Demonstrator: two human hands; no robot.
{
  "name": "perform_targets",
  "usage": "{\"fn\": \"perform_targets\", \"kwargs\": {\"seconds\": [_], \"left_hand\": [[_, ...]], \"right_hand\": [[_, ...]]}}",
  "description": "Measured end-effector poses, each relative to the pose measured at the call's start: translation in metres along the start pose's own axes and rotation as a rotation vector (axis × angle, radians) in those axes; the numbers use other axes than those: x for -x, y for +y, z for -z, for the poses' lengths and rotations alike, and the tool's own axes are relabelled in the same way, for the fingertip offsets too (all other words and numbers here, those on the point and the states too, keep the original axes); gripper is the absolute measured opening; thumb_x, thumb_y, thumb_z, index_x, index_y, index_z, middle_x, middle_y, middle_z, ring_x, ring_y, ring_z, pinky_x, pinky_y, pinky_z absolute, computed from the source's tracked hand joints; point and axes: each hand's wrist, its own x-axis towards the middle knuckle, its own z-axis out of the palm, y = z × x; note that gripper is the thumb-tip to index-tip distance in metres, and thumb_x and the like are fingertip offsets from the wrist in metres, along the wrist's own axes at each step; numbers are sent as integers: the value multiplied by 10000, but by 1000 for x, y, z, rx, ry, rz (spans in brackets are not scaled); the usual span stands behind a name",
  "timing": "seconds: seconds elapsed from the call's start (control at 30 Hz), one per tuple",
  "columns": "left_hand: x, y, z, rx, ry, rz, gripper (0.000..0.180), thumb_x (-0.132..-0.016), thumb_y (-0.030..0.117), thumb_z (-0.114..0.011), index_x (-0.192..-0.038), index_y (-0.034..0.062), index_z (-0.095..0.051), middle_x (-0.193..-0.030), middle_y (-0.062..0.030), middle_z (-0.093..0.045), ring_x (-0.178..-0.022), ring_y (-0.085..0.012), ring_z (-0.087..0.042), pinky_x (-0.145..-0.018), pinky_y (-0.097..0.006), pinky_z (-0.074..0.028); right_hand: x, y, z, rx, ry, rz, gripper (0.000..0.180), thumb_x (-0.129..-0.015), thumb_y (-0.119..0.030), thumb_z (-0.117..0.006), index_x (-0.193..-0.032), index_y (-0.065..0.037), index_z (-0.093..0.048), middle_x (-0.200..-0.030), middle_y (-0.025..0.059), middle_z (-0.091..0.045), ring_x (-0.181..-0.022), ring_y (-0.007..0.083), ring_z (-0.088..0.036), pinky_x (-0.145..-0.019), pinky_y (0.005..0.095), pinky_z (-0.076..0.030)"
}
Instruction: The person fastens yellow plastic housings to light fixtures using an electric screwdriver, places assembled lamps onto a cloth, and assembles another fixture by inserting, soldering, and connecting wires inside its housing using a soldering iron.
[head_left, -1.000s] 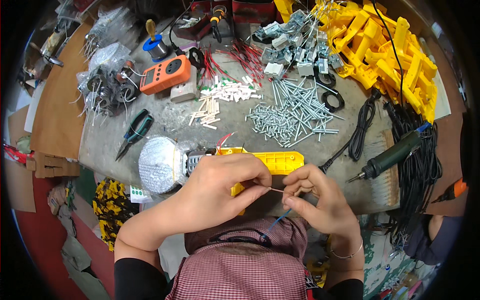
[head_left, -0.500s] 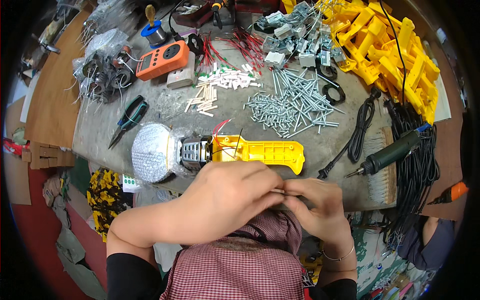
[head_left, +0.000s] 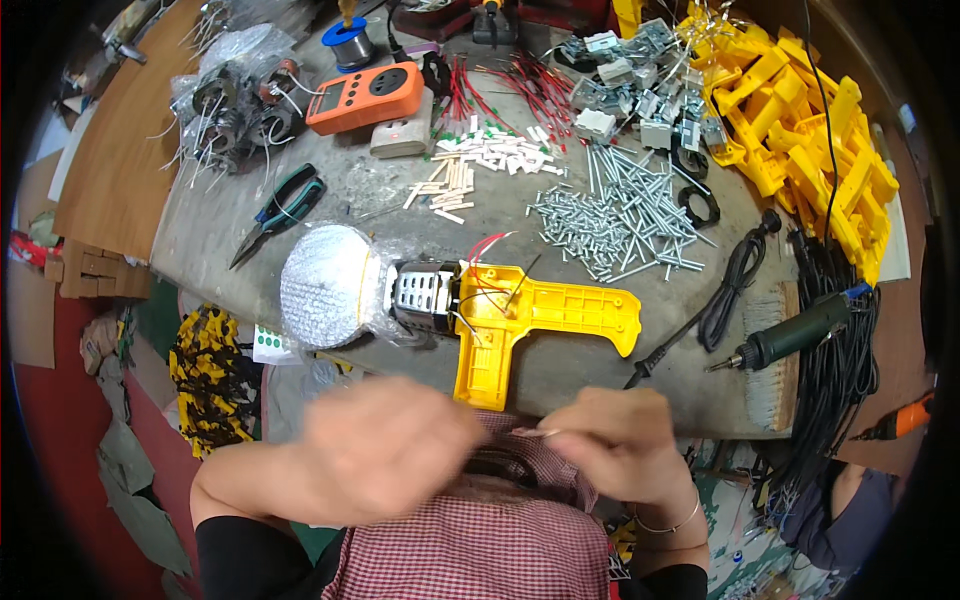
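Fingers (head_left: 572,424) pinched, right hand (head_left: 622,442); left hand (head_left: 385,445) blurred.

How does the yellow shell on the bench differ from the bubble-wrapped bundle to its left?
The yellow shell is branched, with a long handle; the bubble-wrapped bundle looks rounded.
The shell is bare, its ribbed inside showing; the bundle's contents are hidden by silvery-white wrap.
Loose red wires rise by the shell; none show on the bundle.
Both lie on the bench.
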Motion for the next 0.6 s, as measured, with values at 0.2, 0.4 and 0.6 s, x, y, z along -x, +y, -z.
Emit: {"fn": "perform_targets", "kwargs": {"seconds": [0.2, 0.4, 0.6], "left_hand": [[14, -49, 20, -158, -132, 363, 393, -624, 120, -792, -1003, 75, -700, -1055, -97, -648, -1011, -313, -617, -814, -416, -499], [-2, -60, -51, 107, 236, 141, 292, -646, 80, -784, -929, 71, -714, -957, -63, -683, -983, -286, -628, -798, -388, -492], [-7, -58, -60, 286, 253, 220, 183, -691, 53, -771, -864, 50, -712, -821, -69, -644, -824, -277, -596, -734, -374, -481]], "right_hand": [[-11, 16, -13, -144, 245, -202, 73, -873, -25, -672, -933, 4, -641, -824, 70, -653, -661, 112, -623, -612, 240, -492], [-34, 8, -30, -307, 380, -295, 100, -915, -3, -629, -994, 54, -610, -916, 66, -659, -765, 84, -637, -694, 215, -539], [-52, 7, -33, -338, 387, -307, 147, -903, 6, -641, -1036, 63, -614, -934, 67, -664, -769, 82, -635, -702, 208, -538]]}}
